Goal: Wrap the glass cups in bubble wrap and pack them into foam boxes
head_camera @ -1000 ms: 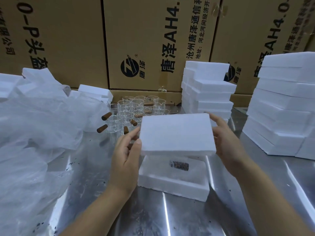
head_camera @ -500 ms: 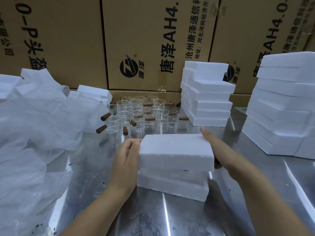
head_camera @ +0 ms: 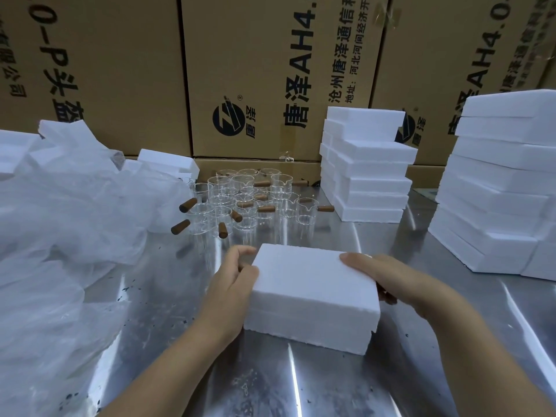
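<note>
A white foam box (head_camera: 313, 296) sits closed on the steel table (head_camera: 331, 380) in front of me, its lid flush on the base. My left hand (head_camera: 233, 284) grips the box's left side, thumb on the lid's edge and fingers curled at the far corner. My right hand (head_camera: 388, 281) lies over the lid's right edge with the thumb on top and fingers curled down the side. Several glass cups (head_camera: 255, 203) with brown wooden handles stand behind the box. A heap of bubble wrap (head_camera: 66, 224) fills the left of the table.
Two stacks of foam boxes stand at the back: one (head_camera: 367, 167) behind the cups to the right, a taller one (head_camera: 499, 188) at the far right. More foam pieces (head_camera: 168, 164) lie behind the bubble wrap. Big cardboard cartons (head_camera: 270, 70) wall off the rear.
The foam lid, held tilted above the open base a second ago, has come down and now sits closed on it. Both hands followed it down to the box's sides.
</note>
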